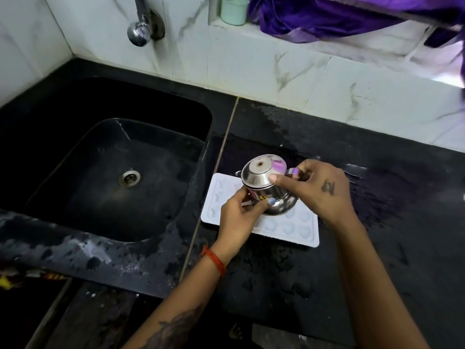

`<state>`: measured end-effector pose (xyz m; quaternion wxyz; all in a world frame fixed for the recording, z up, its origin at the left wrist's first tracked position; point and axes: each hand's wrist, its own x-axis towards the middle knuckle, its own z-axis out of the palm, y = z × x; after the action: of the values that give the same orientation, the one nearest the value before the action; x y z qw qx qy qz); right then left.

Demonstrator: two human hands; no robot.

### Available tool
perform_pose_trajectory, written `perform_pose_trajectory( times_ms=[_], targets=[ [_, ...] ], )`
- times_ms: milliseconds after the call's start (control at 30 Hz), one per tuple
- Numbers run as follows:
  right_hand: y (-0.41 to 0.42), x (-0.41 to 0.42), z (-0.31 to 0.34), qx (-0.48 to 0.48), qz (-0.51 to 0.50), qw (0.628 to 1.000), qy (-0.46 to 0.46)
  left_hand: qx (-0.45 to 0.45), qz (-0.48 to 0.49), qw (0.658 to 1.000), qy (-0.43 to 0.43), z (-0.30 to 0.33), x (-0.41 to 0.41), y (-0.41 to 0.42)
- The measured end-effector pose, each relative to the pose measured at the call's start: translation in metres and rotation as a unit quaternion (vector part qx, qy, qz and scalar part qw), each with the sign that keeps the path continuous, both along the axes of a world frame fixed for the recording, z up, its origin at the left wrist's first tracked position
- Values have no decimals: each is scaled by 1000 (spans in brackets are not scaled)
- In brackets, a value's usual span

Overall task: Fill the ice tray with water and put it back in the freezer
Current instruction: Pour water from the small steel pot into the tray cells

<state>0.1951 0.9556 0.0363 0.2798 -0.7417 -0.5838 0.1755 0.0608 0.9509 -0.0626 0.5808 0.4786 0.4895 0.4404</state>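
White ice tray (284,229) lies flat on the black bench (377,222), lower centre of frame, just right of the black sink (105,172). Steel kettle (266,183) is held tilted over the tray's left half. Right hand (314,187) grips the kettle handle, thumb pressing the lid. Left hand (241,215) holds the kettle body from below, fingers curled round it. Bench is wet, droplets around the tray. Chrome tap (141,28) sits on the marble-tile wall, upper left. Green cup (234,10) and purple cloth (327,16) on the ledge, top.
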Motion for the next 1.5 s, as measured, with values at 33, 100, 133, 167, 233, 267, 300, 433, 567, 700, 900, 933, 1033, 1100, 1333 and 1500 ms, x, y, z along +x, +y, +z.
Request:
perform_pose_trajectory(
  times_ms=[33, 100, 133, 167, 233, 267, 300, 433, 567, 700, 900, 933, 1033, 1100, 1333, 1500],
  targets=[
    [0, -2, 2, 0, 5, 1000, -15, -2, 0, 1000, -3, 0, 0, 0],
    [1, -5, 6, 0, 18, 999, -46, -8, 1, 1000, -12, 1, 0, 0],
    [2, -7, 8, 0, 22, 998, -58, -9, 1, 1000, -17, 1, 0, 1],
    [3, -9, 9, 1, 23, 998, -66, -9, 0, 1000, -20, 1, 0, 1],
    [4, -11, 11, 4, 23, 997, -77, -11, -1, 1000, -21, 0, 1, 2],
    [4, -12, 12, 7, 23, 996, -84, -13, -1, 1000, -22, -1, 1, 3],
    [4, -13, 12, 8, 24, 996, -89, -13, -2, 1000, -22, -1, 1, 3],
    [4, -11, 11, 4, 23, 996, -85, -16, 1, 1000, -14, 0, 0, 4],
    [4, -4, 2, 0, 4, 1000, -15, -2, 18, 1000, -6, 3, 0, 4],
    [2, 4, -9, 4, -24, 996, 81, 23, 37, 999, 23, 4, 1, 4],
    [-5, 12, -13, 13, -49, 993, 107, 18, 26, 998, 46, 8, 3, 5],
    [-6, 12, -11, 15, -50, 994, 91, 13, 17, 999, 40, 7, 4, 5],
    [-8, 11, -5, 17, -51, 998, 42, -2, -8, 999, 37, 3, 7, 4],
    [-9, 10, -2, 19, -49, 999, 16, -13, -16, 999, 38, 2, 9, 4],
    [-13, 7, 5, 19, -30, 997, -68, -31, -35, 999, 5, 3, 14, -1],
    [-14, 6, 9, 26, -22, 994, -108, -24, -54, 998, 7, 5, 15, -2]
  ],
)
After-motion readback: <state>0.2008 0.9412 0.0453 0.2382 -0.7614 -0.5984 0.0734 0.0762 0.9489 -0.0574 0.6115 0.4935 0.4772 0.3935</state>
